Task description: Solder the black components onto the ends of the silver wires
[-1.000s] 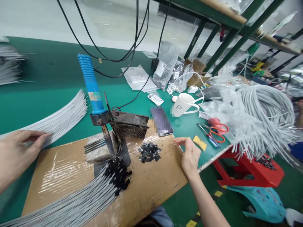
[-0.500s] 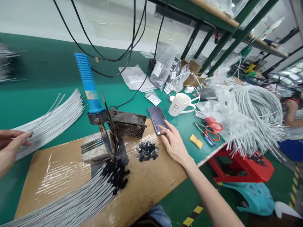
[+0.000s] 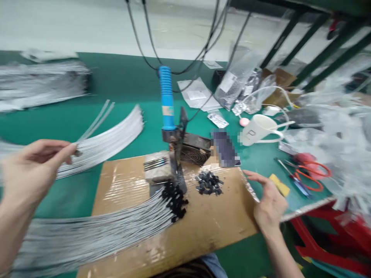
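My left hand (image 3: 43, 166) pinches a pair of thin white wires (image 3: 97, 119) between thumb and fingertips, their ends pointing up and away. Below them a fanned bundle of white wires (image 3: 116, 143) lies on the green table. My right hand (image 3: 269, 197) is at the right edge of the cardboard sheet (image 3: 223, 224), index finger stretched out and nothing visible in it; whether it touches the edge is unclear. On the cardboard lie a small pile of black pieces (image 3: 209, 183) and a second wire bundle (image 3: 110, 231) with black pieces on its ends (image 3: 175, 202).
A blue-handled soldering iron (image 3: 167, 96) stands upright, with a small fan (image 3: 194, 150) behind it. Rightward are a phone (image 3: 224, 148), white mug (image 3: 257, 130), yellow sponge (image 3: 279, 185) and orange-handled scissors (image 3: 315, 175). Black cables (image 3: 208, 42) hang above. A red stool (image 3: 327, 235) stands lower right.
My right hand has left the phone and moved toward me, to the cardboard's right edge. My left hand still holds the wires, now further into view. The view has swung left.
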Available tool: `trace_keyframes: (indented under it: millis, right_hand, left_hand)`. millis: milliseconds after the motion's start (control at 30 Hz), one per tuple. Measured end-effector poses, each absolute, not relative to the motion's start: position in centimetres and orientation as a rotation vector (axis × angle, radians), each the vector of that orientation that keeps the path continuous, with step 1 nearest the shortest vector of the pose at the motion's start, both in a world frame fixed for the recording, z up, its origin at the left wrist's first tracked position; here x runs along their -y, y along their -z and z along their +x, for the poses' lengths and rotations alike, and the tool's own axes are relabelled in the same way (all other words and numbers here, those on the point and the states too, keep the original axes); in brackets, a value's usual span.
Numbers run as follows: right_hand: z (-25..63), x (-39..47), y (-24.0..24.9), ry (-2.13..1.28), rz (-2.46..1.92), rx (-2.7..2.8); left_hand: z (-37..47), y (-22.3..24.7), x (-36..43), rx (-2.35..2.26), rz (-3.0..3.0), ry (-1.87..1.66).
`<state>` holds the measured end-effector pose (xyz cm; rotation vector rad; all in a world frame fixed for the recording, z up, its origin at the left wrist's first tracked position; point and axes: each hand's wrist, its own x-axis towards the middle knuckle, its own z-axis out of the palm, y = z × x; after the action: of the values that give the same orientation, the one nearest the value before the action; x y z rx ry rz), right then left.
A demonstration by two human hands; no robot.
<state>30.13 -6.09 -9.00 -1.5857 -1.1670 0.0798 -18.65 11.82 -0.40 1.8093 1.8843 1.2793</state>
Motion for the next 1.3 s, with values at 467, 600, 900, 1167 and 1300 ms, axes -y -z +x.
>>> trace_keyframes:
  millis: [467,600,900,1167,1300]
  right_hand:
    - [27.9,7.8,9.3,-0.176,-1.67,0.956]
    - [28.0,7.9,9.4,-0.201,-1.686,0.969]
    - [28.2,8.2,9.5,-0.244,-1.7,0.98]
    - [26.2,9.2,8.3,-0.269,-1.62,1.033]
    - [22.4,10.1,6.2,-0.635,-1.477,1.221]
  left_hand:
    - [-20.9,-2.0,-9.3,-1.668,1.743,-1.185]
    - [-19.9,0.3,-11.1,-1.708,1.776,-1.048]
    - [-19.4,4.6,-13.0,-1.843,1.721,-1.178]
    - [-21.4,-2.7,-6.4,-1.791,1.669,-1.117]
    - [-22.6,-4.3,-3.1,-1.545,1.662,-0.657]
